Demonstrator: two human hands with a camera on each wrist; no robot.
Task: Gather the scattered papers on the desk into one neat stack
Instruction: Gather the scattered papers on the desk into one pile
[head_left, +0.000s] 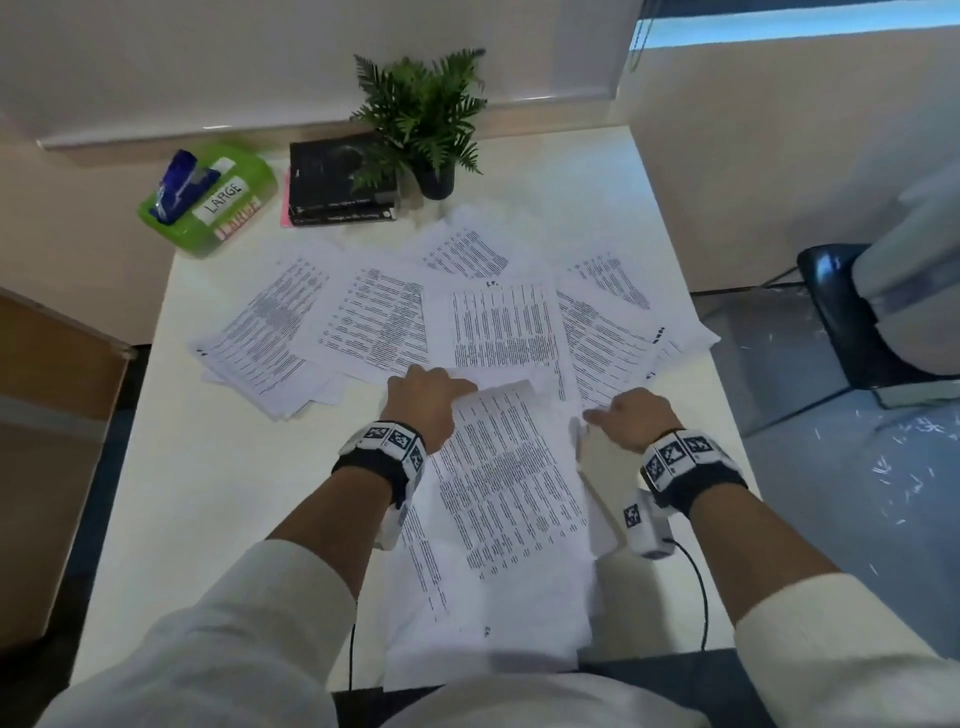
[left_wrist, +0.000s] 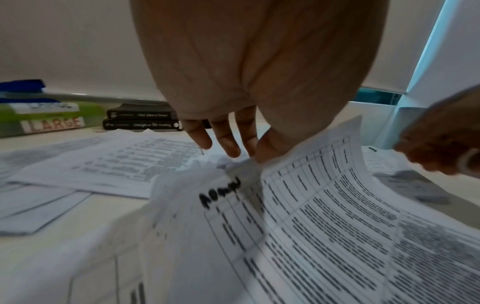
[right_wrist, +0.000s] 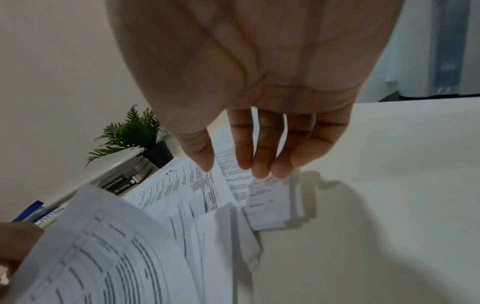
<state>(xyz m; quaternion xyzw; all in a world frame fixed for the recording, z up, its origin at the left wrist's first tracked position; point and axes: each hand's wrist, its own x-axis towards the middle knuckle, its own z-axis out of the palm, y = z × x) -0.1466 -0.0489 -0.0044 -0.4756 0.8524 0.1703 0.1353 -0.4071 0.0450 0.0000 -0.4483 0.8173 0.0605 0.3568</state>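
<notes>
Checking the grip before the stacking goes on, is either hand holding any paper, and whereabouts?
The left hand holds the printed sheet by its far edge; the right hand holds nothing.

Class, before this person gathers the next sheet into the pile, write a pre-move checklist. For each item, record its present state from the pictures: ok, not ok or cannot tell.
1. Left hand has hold of the lifted sheet: ok, its far edge curls up at the thumb.
2. Right hand free to reach: ok, fingers relaxed and holding nothing.
3. Scattered papers all gathered: not ok, several lie fanned across the desk.
4. Sheet edges squared: not ok, they lie at different angles.
5. Potted plant and books clear of the papers: cannot tell, far sheets reach close to them.
</notes>
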